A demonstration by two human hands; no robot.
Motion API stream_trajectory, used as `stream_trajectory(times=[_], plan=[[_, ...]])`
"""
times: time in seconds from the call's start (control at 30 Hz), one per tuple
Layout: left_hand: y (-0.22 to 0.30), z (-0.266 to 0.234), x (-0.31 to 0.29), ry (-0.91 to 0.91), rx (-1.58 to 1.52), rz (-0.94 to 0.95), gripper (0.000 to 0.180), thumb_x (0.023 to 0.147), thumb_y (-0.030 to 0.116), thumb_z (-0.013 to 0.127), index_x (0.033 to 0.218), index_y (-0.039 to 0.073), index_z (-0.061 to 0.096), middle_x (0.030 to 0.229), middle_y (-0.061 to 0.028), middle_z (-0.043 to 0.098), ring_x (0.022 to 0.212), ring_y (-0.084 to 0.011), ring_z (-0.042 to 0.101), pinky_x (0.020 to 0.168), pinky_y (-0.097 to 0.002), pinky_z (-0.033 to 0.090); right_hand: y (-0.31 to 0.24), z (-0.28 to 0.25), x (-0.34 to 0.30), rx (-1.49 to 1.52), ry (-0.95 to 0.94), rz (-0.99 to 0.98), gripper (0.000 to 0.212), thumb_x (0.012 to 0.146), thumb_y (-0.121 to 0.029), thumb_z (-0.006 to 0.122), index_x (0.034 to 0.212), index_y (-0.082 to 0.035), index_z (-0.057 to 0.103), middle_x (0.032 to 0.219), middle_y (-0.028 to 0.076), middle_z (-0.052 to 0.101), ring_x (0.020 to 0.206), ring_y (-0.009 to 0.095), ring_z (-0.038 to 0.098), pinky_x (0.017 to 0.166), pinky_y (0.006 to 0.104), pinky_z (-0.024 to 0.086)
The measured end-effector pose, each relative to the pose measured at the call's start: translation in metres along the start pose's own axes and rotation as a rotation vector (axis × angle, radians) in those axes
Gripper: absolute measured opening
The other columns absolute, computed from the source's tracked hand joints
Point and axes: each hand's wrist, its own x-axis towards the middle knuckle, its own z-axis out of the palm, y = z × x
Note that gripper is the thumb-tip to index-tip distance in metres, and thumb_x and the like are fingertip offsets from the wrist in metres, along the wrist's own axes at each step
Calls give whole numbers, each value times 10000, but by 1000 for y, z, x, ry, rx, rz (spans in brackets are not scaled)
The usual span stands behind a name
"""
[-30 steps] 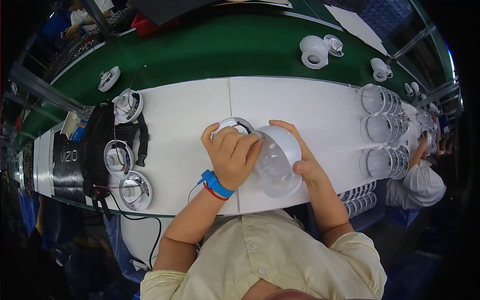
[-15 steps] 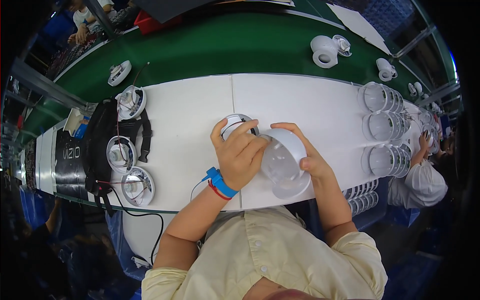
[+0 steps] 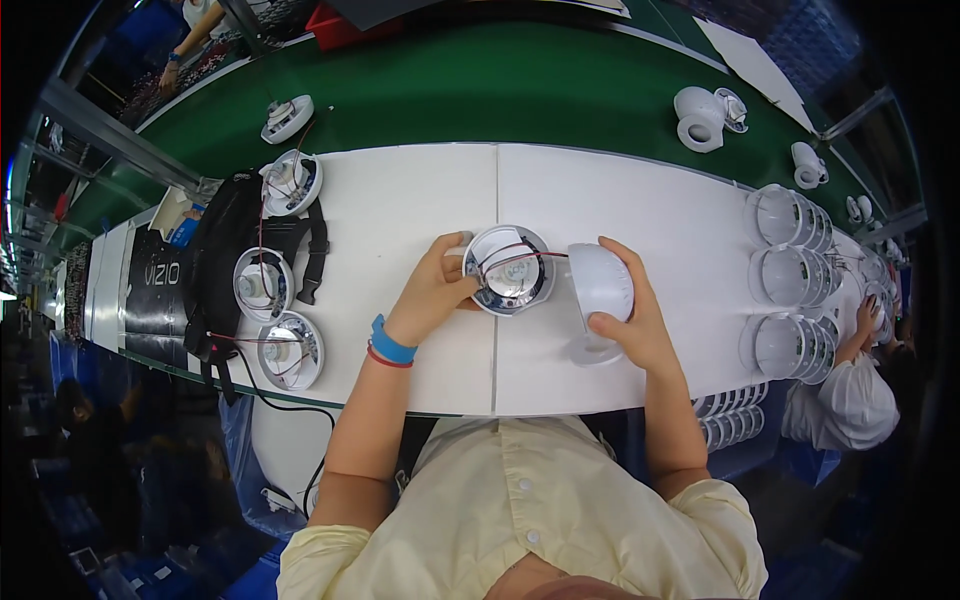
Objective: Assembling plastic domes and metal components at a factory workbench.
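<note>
On the white tabletop in front of me sits a round white housing (image 3: 548,282) with a silvery centre and electronics inside its rim. My left hand (image 3: 432,300) pinches its left edge between fingers and thumb. A blue band and a red cord circle that wrist. My right hand (image 3: 642,318) is closed round a white bowl-shaped shell (image 3: 601,280), tilted with its opening toward the housing. A thin red-and-dark wire (image 3: 530,256) stretches from the housing to the shell's edge. The two parts are apart. The shell's inside is mostly hidden.
Several similar round housings (image 3: 292,350) with wires lie at the left, beside a black bag (image 3: 210,270). Rows of nested clear-white shells (image 3: 785,275) stand at the right. Beyond the table runs a green belt (image 3: 450,90) carrying white parts (image 3: 699,118). A co-worker's sleeve (image 3: 850,405) shows far right.
My left hand has drawn back from the shell's opening to the housing's left edge, uncovering the housing. The shell has been turned toward the housing, and the wire between them now shows.
</note>
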Motion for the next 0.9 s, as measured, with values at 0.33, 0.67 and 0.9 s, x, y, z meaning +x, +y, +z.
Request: stream_trajectory(times=[0.33, 0.67, 0.9], plan=[[-30, 35, 7, 59, 33, 234, 585, 825, -98, 583, 1375, 5, 411, 1222, -92, 585, 1092, -182, 606, 868, -310, 549, 10, 9, -6, 228, 120, -55, 933, 674, -260, 814, 1452, -52, 344, 1329, 136, 473, 1234, 255, 480, 1046, 374, 377], [-43, 70, 4, 68, -5, 393, 777, 786, -132, 635, 1453, 45, 278, 1402, -127, 414, 1293, -228, 454, 1044, -359, 425, 3, 67, 1, -213, 454, -326, 944, 674, -187, 833, 1439, -1, 311, 1319, 154, 404, 1233, 282, 456, 1036, 397, 397], [-10, 65, -9, -358, -481, 291, 753, 963, 197, 535, 1563, 128, 87, 1498, -109, 319, 1407, -241, 301, 1129, -417, 314, 21, 59, 12, -9, 283, -387, 824, 754, -274, 774, 1422, -28, 359, 1361, 196, 371, 1259, 350, 406, 1036, 441, 378]])
